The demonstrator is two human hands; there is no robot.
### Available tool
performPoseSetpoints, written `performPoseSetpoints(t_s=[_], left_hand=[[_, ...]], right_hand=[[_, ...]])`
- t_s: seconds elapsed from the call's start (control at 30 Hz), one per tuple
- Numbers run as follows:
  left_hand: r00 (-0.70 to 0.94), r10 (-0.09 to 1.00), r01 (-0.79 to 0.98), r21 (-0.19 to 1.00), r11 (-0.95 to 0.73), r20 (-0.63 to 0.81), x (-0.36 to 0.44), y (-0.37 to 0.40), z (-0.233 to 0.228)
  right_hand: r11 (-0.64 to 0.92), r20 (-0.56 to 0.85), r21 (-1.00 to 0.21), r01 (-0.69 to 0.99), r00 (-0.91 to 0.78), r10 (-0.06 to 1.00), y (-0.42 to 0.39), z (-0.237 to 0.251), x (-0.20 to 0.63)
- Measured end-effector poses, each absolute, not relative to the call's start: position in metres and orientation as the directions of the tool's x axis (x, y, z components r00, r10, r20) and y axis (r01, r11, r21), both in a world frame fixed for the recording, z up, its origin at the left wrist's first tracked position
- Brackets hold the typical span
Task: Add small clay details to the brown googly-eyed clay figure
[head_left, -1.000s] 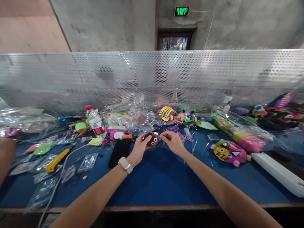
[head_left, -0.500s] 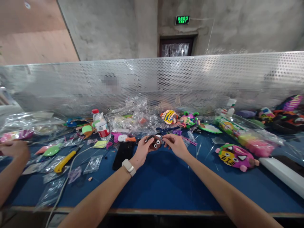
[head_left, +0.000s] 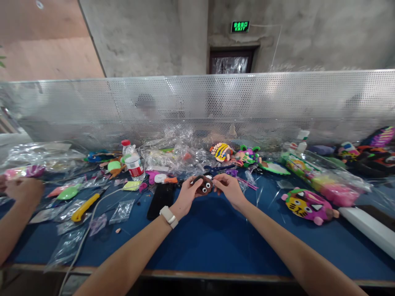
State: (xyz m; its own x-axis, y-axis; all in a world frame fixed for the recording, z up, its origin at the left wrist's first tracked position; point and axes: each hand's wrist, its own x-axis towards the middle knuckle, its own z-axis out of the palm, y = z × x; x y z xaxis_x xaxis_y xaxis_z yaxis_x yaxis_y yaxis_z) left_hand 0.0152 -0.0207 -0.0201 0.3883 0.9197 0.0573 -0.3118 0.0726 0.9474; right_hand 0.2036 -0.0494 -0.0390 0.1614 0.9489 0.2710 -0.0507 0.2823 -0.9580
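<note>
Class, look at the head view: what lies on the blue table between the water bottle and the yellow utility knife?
In the head view, between the water bottle and the yellow utility knife lie a yellow-green foam piece, small clear plastic bags and a pale cable.

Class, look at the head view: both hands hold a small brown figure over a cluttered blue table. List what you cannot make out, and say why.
- Brown figure, head view: its back and sides are covered by the left hand and right hand.
- Bottle label: too small to read.
- Items under the clear bags: glare and folds hide them.
- Co-worker's hand: the frame's left edge cuts off the arm.
</note>
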Motion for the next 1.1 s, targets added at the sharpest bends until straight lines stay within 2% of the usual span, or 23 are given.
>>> performPoseSetpoints(t_s=[0.33, 0.93, 1.1], left_hand=[[0.369, 0.928, -0.315, 0.947, 0.067, 0.057, 0.0148, -0.0174, -0.0232], [0.408, 0.911, -0.319, 0.945, 0.077, 0.064, 0.0153, -0.0197, -0.0217], [0.43, 0.901, -0.294, 0.952, 0.082, 0.055, 0.0154, -0.0169, -0.024]], right_hand=[[0.203, 0.178, -0.956, -0.212, 0.131, 0.975, -0.0529, -0.033, 0.2031], [0.218, 0.196, -0.961, -0.169, 0.137, 0.971, -0.0532, -0.0328, 0.2042], [0.258, 0.252, -0.962, -0.087, 0.083, 0.964, -0.0545, -0.0316, 0.2099]])
